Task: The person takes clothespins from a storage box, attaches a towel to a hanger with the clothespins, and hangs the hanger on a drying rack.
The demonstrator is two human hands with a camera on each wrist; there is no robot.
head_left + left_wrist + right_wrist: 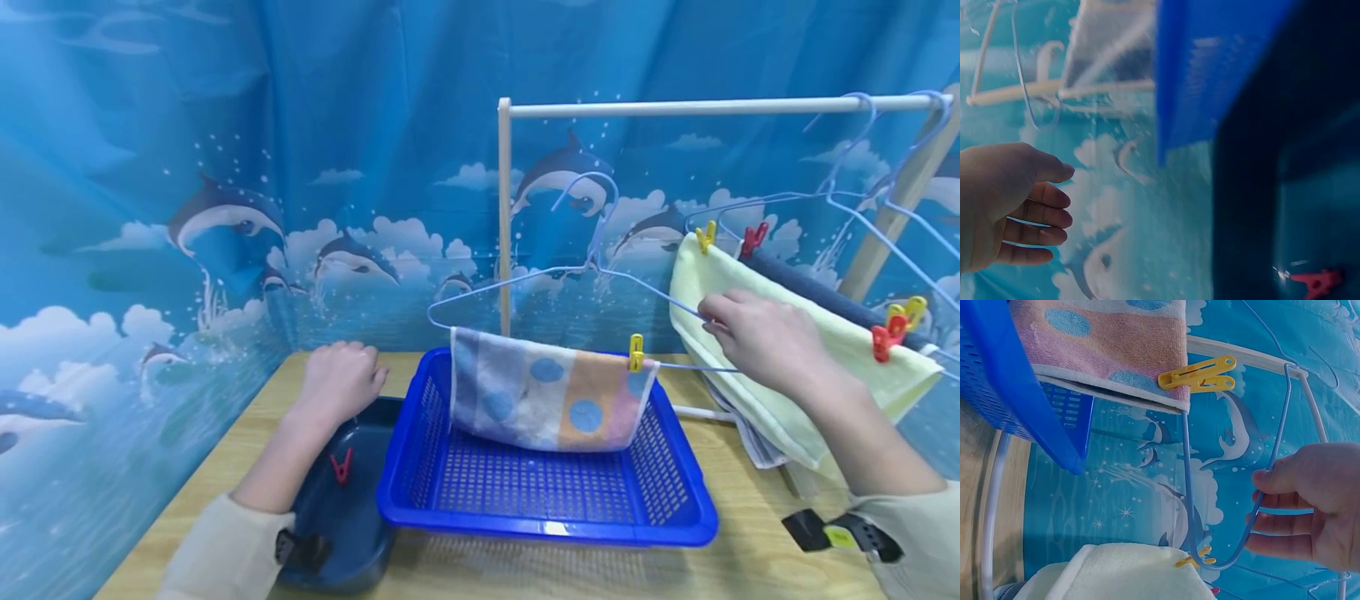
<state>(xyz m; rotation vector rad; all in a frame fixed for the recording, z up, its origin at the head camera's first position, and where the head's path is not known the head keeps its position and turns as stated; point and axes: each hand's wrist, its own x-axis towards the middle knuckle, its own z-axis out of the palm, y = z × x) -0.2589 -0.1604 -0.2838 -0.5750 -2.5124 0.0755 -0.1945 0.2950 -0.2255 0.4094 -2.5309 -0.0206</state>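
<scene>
My right hand [765, 337] pinches the right arm of a light blue wire hanger [1188, 481] between thumb and fingers. Over the hanger's lower bar hangs a folded towel [525, 392] with coloured stripes and blue dots, above the blue basket. A yellow clothespin [1197, 374] clips the towel at its right end. My left hand [339, 379] is over the far end of a dark basin [352, 542], its fingers loosely bent and nothing in them in the left wrist view. One red clothespin [342, 467] lies inside that basin.
The blue plastic basket [555, 529] stands on the wooden table [780, 550], right of the basin. Behind is a rack with a white rail [675, 108]. At right, a pale yellow towel [795, 333] and a dark cloth [810, 287] hang on hangers with yellow and red clothespins.
</scene>
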